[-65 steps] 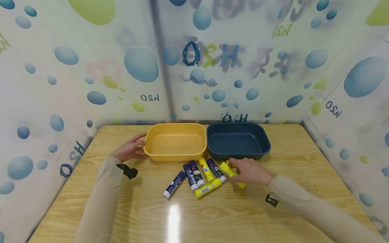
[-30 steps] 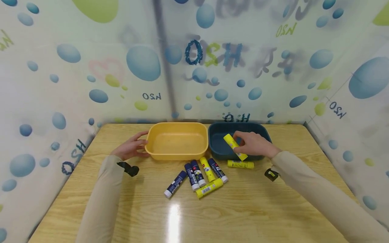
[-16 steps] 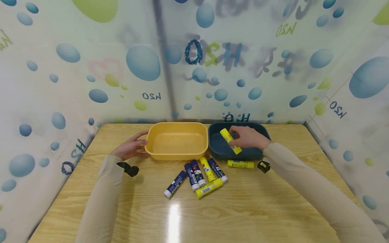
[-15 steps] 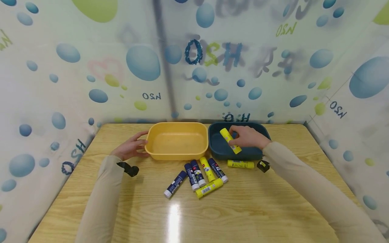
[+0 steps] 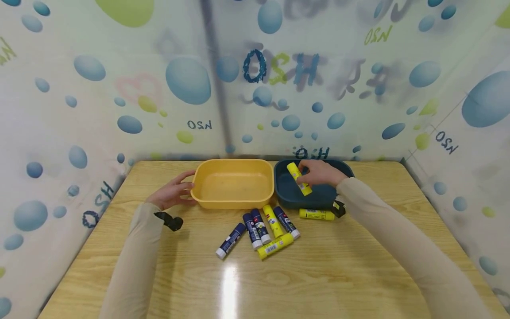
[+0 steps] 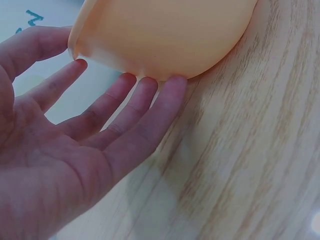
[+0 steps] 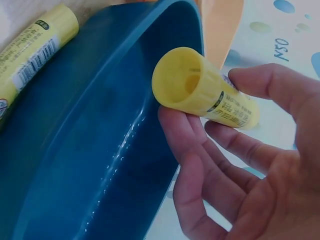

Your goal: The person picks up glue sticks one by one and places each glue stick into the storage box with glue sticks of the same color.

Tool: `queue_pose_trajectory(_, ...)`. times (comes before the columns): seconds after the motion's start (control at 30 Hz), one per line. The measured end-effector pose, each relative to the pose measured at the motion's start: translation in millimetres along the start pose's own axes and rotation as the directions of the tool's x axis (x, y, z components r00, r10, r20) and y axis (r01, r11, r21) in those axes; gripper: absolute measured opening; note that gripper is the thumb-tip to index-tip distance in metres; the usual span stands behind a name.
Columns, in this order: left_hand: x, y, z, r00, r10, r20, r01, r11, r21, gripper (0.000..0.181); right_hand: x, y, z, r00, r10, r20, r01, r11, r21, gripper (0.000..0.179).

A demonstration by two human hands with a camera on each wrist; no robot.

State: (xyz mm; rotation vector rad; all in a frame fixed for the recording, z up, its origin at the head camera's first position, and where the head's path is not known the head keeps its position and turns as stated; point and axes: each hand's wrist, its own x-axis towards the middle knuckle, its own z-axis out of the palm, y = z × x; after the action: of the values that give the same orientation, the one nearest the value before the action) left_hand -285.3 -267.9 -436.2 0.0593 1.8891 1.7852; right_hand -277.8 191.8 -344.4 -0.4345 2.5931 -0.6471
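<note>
My right hand (image 5: 320, 173) pinches a yellow glue stick (image 5: 299, 179) between thumb and fingers, tilted, above the dark blue tray (image 5: 284, 201). In the right wrist view the hollow end of this glue stick (image 7: 202, 90) faces the camera, over the tray's inside. At the left end of the orange-yellow tray (image 5: 235, 205), my left hand (image 5: 169, 193) rests its fingertips on the outer wall. The left wrist view shows those fingers (image 6: 135, 132) spread and nearly straight against that tray, the thumb by its rim.
In front of the trays lie several navy glue sticks (image 5: 230, 241) with white ends, beside yellow ones (image 5: 276, 246). Another yellow glue stick (image 5: 316, 215) lies along the blue tray's front, partly behind the right wrist strap. A patterned curtain (image 5: 239, 110) closes off the table's (image 5: 191, 283) back.
My right hand has taken the yellow glue stick from the table, lifted it over the blue tray, and carried it slightly further back and left. The left hand has stayed at the orange-yellow tray.
</note>
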Motion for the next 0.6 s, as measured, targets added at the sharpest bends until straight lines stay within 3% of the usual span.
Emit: queue_pose_trajectory(0.6, 0.7, -1.1, 0.6, 1.000, 0.011, 0.001, -0.011, 1.000, -0.020, 0.062, 33.6, 3.4, 1.8, 0.993, 0.117, 0.021, -0.118, 0.992, 0.039, 0.048)
